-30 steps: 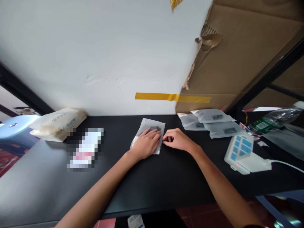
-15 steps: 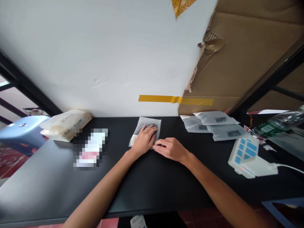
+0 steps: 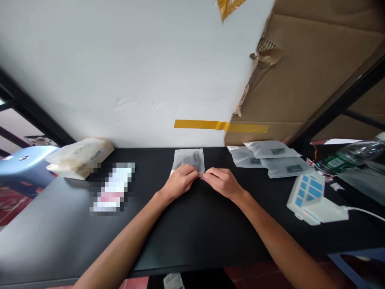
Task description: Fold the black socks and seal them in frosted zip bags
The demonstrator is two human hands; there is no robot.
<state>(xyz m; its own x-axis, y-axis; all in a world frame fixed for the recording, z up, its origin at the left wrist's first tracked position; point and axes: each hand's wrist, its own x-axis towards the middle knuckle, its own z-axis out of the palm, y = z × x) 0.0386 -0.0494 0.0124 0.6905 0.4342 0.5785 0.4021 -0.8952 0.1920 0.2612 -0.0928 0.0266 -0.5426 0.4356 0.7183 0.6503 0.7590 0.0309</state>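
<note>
A frosted plastic bag (image 3: 189, 157) with something dark inside lies on the black table (image 3: 180, 233), near the white wall. My left hand (image 3: 182, 180) is closed on the bag's near edge, its fingers bent and pressed together. At the bag's near right corner, my right hand (image 3: 221, 181) pinches the same edge between thumb and fingers. The fingertips of both hands almost meet there.
Several similar bags (image 3: 279, 158) overlap at the back right. Beside them are a white power strip (image 3: 313, 192) with a cable and a plastic bottle (image 3: 345, 160). Leftward are a tissue pack (image 3: 81, 157), a pixelated object (image 3: 114, 186) and a blue stool (image 3: 27, 164).
My left hand has slid off the bag's middle toward its near edge, and its spread fingers have closed. My right hand has moved slightly up, onto the corner. The bag has turned straighter.
</note>
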